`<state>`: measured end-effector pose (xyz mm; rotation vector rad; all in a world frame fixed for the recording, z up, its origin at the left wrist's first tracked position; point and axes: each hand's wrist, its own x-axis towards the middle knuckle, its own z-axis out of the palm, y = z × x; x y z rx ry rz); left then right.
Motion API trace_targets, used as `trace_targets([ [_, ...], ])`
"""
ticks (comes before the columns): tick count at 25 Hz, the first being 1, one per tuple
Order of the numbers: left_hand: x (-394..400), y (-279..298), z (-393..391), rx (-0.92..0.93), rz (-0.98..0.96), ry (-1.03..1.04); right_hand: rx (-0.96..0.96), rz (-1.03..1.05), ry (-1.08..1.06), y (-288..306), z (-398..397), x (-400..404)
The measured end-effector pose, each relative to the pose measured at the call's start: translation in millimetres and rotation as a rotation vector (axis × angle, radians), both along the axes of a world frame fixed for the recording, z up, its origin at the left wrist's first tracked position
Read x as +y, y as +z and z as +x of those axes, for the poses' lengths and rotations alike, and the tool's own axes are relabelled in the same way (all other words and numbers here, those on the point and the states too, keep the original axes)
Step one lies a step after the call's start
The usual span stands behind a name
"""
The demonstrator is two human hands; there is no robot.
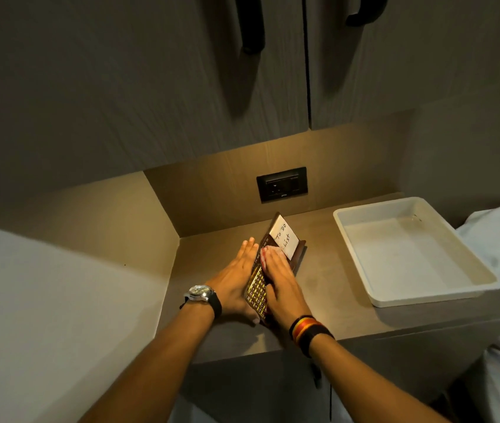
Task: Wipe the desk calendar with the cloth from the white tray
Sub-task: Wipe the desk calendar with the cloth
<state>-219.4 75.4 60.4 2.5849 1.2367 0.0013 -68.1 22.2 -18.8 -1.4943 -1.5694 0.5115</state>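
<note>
The wiping is under way: the right hand [279, 276] presses the cloth [268, 253], seemingly bunched beneath its fingers, onto the desk calendar [256, 288] on the worktop [328, 288], the left hand [236, 273] bracing flat alongside, the white tray [425, 296] empty; next, strokes toward the uncovered note end.

Cloth [270, 251] mostly hidden under right hand [283, 285]; desk calendar [257, 288] grid print too small to read.

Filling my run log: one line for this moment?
step: wiping | right hand: presses cloth on desk calendar | left hand: steadies calendar | white tray: empty
</note>
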Motion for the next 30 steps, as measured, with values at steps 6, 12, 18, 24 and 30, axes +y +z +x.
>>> trace_targets([
  [6,4.0,2.1,5.7,0.0,-0.007,0.009,-0.001,-0.082,-0.116,-4.1,9.7,15.6],
  [12,4.2,0.4,6.1,0.006,0.021,0.019,-0.265,-0.003,-0.052,-29.4,26.1,-5.3],
  [18,2.3,1.4,6.5,0.007,0.019,0.033,-0.373,-0.076,-0.147,-25.4,25.3,-3.1],
  [24,-0.1,5.3,8.0,0.027,0.022,0.031,-0.557,-0.082,-0.138,-21.5,37.8,0.3],
  [30,0.2,2.7,7.3,0.022,0.029,0.036,-0.548,-0.144,-0.133,-32.5,19.0,-25.1],
])
